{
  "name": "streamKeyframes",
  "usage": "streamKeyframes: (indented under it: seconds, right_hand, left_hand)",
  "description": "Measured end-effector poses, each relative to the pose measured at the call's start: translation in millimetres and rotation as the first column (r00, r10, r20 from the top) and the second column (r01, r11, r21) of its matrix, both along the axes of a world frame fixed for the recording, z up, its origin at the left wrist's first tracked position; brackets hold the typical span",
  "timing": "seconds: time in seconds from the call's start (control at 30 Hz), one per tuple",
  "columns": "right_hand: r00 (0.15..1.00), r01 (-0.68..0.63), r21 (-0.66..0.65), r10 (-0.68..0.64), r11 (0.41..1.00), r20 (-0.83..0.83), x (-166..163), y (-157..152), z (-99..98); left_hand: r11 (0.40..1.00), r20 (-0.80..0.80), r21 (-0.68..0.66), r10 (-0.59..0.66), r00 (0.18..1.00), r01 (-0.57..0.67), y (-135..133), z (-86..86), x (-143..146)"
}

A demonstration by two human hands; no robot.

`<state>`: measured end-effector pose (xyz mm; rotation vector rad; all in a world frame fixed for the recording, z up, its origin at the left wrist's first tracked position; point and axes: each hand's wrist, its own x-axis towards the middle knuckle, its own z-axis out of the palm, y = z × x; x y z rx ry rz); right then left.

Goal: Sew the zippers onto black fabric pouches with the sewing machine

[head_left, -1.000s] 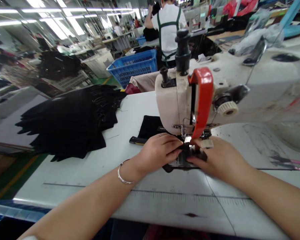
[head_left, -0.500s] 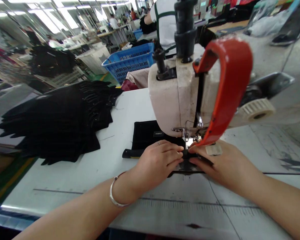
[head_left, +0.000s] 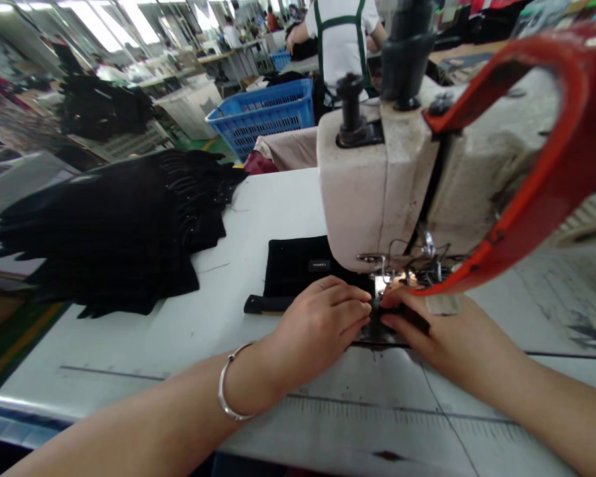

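A black fabric piece [head_left: 293, 267] with a small dark label [head_left: 319, 265] lies on the sewing machine bed, its lower edge folded into a strip. My left hand [head_left: 322, 321], with a ring and a bangle, rests on this piece, fingers together and tips pressed down left of the needle. My right hand [head_left: 442, 331] is closed, thumb and fingers pinching the fabric's edge just right of the presser foot. The sewing machine [head_left: 355, 192] stands over both hands, its needle area [head_left: 382, 281] lit. Fingers and machine head hide part of the fabric.
A tall stack of black fabric pieces [head_left: 114, 225] covers the table's left side. The red curved guard [head_left: 551, 165] arches close above my right hand. Behind the table are a blue plastic basket [head_left: 265, 112] and a person in a white top [head_left: 342, 40].
My view has shifted, so the machine head and red guard appear larger and farther right. Both hands keep their hold beside the needle, and the fabric has barely moved.
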<state>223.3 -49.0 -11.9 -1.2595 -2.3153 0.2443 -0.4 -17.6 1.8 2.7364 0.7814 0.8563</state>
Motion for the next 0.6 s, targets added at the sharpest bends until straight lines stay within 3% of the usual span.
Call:
streamKeyframes:
  seconds: [0.1,0.33,0.6]
  right_hand:
    - [1.000,0.011,0.008,-0.011,1.000,0.019,0,0,-0.8]
    - [0.999,-0.037,0.161,0.035,0.986,0.013,1,-4,-1.0]
    - [0.993,0.095,-0.079,-0.100,0.992,-0.064,1,9,-4.5]
  left_hand:
    - [1.000,-0.012,0.006,0.004,1.000,-0.004,-1,1.7,1]
    - [0.999,-0.046,0.033,0.016,0.999,-0.014,-4,4.9,2]
    - [1.000,-0.007,0.015,0.020,1.000,-0.020,9,-3.4,4]
